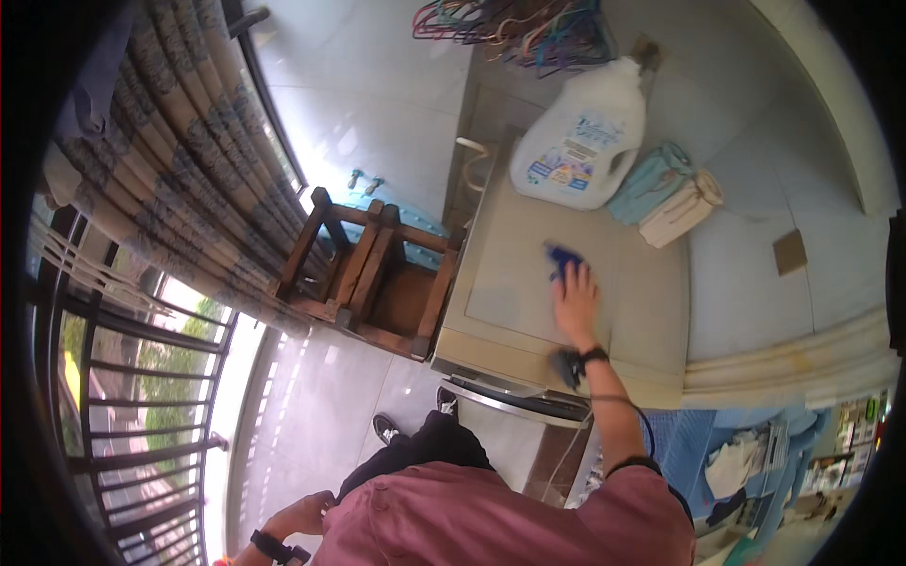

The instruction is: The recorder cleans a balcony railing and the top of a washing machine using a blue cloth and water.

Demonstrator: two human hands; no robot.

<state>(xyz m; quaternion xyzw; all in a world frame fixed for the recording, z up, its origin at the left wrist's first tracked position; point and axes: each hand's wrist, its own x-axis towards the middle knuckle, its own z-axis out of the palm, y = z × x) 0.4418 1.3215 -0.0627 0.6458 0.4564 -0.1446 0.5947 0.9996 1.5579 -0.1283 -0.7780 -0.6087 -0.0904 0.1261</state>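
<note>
My right hand (577,304) reaches out over the beige top of a washing machine (524,283). Its fingers are on a small dark blue object (565,259), possibly a cloth, blurred by motion. Behind it on the same top stands a large white detergent jug (575,141) with a printed label. To the jug's right are a teal pouch-like pack (650,185) and a cream one (681,209), side by side. Down at my side, my left hand (306,514) is beside the hem of my pink shirt, its fingers partly hidden.
Dark wooden stools (382,276) stand against the machine's left side, with a light blue plastic basin (425,219) behind them. Several coat hangers (524,32) hang at the back. Patterned curtains (191,163) and a barred railing (152,396) line the left. Laundry (736,460) lies at lower right.
</note>
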